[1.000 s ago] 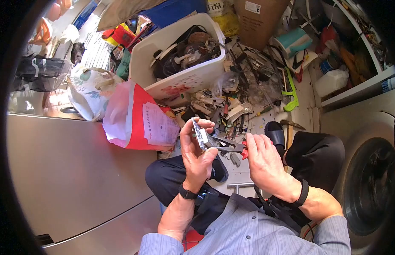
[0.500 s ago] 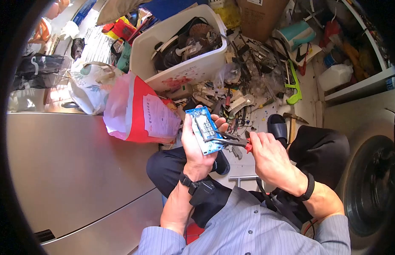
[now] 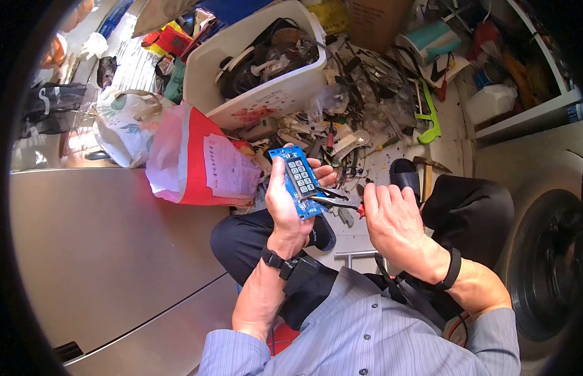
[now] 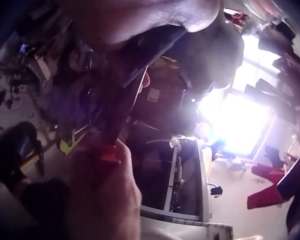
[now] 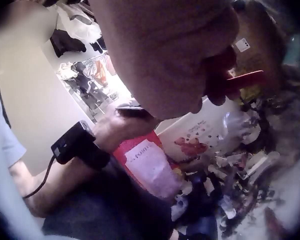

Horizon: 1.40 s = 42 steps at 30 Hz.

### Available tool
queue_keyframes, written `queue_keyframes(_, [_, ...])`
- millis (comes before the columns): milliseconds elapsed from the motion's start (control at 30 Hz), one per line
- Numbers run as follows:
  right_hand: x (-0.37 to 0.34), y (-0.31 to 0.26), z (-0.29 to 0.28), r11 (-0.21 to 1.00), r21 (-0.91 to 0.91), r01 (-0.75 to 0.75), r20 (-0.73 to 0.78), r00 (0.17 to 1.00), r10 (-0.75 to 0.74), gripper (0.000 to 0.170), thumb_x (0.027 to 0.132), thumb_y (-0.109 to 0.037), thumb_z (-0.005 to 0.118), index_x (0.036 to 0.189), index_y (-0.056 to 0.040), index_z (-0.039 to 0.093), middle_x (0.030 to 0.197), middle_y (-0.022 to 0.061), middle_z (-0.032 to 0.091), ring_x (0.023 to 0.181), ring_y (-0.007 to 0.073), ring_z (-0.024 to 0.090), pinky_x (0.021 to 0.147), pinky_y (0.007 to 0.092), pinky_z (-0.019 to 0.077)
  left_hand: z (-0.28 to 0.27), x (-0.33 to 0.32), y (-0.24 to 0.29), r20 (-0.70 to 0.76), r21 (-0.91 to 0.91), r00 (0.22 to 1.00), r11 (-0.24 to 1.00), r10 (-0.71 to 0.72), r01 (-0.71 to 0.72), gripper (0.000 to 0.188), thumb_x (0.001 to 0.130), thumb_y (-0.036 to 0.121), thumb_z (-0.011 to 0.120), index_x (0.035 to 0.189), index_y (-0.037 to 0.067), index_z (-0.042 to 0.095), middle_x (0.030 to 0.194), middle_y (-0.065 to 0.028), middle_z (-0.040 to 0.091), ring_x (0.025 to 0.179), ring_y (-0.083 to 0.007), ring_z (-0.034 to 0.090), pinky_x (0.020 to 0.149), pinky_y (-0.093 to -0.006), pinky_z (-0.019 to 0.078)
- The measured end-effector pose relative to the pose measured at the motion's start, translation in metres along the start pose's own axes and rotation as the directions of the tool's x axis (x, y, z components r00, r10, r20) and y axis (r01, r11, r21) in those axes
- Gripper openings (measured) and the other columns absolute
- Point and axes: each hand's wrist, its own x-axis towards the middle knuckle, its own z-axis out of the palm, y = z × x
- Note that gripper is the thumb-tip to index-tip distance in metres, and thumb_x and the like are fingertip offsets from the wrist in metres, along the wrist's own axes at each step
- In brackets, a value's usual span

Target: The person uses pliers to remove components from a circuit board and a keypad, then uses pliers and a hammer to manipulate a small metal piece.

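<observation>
My left hand holds a blue circuit board, its face with rows of square, key-like symbols turned up toward the head camera. The thumb lies along the board's left edge, while fingers show past its right side. My right hand grips red-handled pliers, whose dark metal nose reaches the board's lower right edge. In the left wrist view the board is a dark slab under the left hand, with a red plier handle in the other hand. The right wrist view shows another stretch of red handle beyond the fingers.
A white bin of dark parts stands ahead, beside a red and pink bag. Scrap covers the floor to its right. A hammer lies near the right slipper. A washing machine stands at right.
My left hand has turned the board from nearly edge-on to face up, its symbols now plainly visible. The pliers stay at its right side, now slightly lower along the edge.
</observation>
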Motion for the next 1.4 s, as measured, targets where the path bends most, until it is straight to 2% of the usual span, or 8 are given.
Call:
queue_keyframes(300, [-0.005,0.014,0.003,0.988,0.108,0.114,-0.006,0.993,-0.114,0.014,0.092,-0.017,0.062,0.095,-0.0043,0.058,0.083,0.0089,0.061,0.077,0.0260,0.061,0.069,0.0394,0.0443,0.009,-0.008,0.003,0.056,0.023,0.998,1.000,0.005,-0.006,0.050,0.110,0.043,0.039,0.121,-0.002,0.057,0.105,-0.0199,0.070,0.090,-0.0333,0.074,0.087,-0.0505,0.0626])
queue_keyframes(567, [-0.006,0.014,0.013,0.845,0.534,0.016,0.164,0.979,-0.123,0.011,0.093,-0.008,0.061,0.098,0.0002,0.055,0.083,0.0191,0.064,0.079,0.0404,0.066,0.069,0.0505,0.0516,-0.002,-0.006,0.001,0.048,0.074,0.998,0.996,0.040,-0.043,0.043,0.110,0.039,0.045,0.122,0.000,0.057,0.104,-0.0170,0.070,0.088,-0.0286,0.073,0.086,-0.0484,0.0632])
queue_keyframes(800, [-0.011,0.007,0.018,0.869,0.493,-0.038,0.154,0.987,-0.045,0.014,0.096,-0.012,0.061,0.099,0.0004,0.055,0.082,0.0211,0.064,0.079,0.0415,0.066,0.069,0.0506,0.0514,-0.004,-0.003,-0.010,0.027,0.130,0.995,0.986,0.097,-0.100,0.040,0.109,0.039,0.047,0.123,0.003,0.058,0.104,-0.0150,0.070,0.086,-0.0254,0.073,0.081,-0.0458,0.0631])
queue_keyframes(967, [-0.007,0.004,0.018,0.699,0.702,-0.134,0.259,0.963,-0.075,0.015,0.098,-0.013,0.063,0.101,0.0011,0.057,0.082,0.0242,0.066,0.081,0.0441,0.066,0.070,0.0483,0.0525,-0.011,0.000,-0.013,-0.009,0.030,0.999,0.998,0.053,-0.053,0.036,0.109,0.037,0.048,0.124,0.006,0.060,0.102,-0.0152,0.071,0.083,-0.0263,0.073,0.079,-0.0453,0.0631])
queue_keyframes(1033, [0.011,0.003,0.011,0.467,0.821,-0.330,0.329,0.940,0.086,0.015,0.102,-0.015,0.062,0.104,0.0002,0.058,0.074,0.0108,0.061,0.070,0.0214,0.063,0.065,0.0377,0.0515,-0.011,-0.005,-0.021,-0.050,-0.047,0.998,0.998,-0.035,0.033,0.037,0.108,0.035,0.048,0.123,0.004,0.061,0.101,-0.0153,0.073,0.085,-0.0278,0.074,0.081,-0.0449,0.0637])
queue_keyframes(1133, [0.028,0.007,-0.009,0.368,0.859,-0.357,0.316,0.934,0.167,0.015,0.102,-0.015,0.062,0.107,-0.0013,0.060,0.075,0.0092,0.062,0.071,0.0169,0.062,0.066,0.0363,0.0524,-0.011,-0.009,-0.017,-0.008,-0.079,0.998,0.995,-0.062,0.061,0.040,0.107,0.036,0.048,0.120,0.001,0.063,0.103,-0.0169,0.073,0.088,-0.0295,0.074,0.084,-0.0457,0.0638])
queue_keyframes(1267, [0.003,0.018,0.022,0.590,0.731,-0.344,0.363,0.927,0.091,0.018,0.097,-0.016,0.065,0.108,-0.0009,0.062,0.081,0.0144,0.067,0.075,0.0240,0.067,0.071,0.0378,0.0535,-0.016,-0.006,0.004,0.027,-0.165,0.998,0.985,-0.055,0.059,0.044,0.107,0.037,0.045,0.127,0.001,0.060,0.111,-0.0216,0.072,0.094,-0.0336,0.075,0.086,-0.0485,0.0635])
queue_keyframes(1400, [-0.005,0.014,0.047,0.619,0.694,-0.367,0.402,0.911,0.089,0.024,0.096,-0.019,0.066,0.113,-0.0017,0.064,0.092,0.0204,0.072,0.089,0.0379,0.071,0.078,0.0466,0.0543,-0.019,-0.010,0.003,0.111,-0.175,0.990,0.979,-0.085,0.104,0.045,0.105,0.030,0.045,0.137,0.000,0.055,0.122,-0.0264,0.069,0.104,-0.0381,0.073,0.091,-0.0498,0.0621])
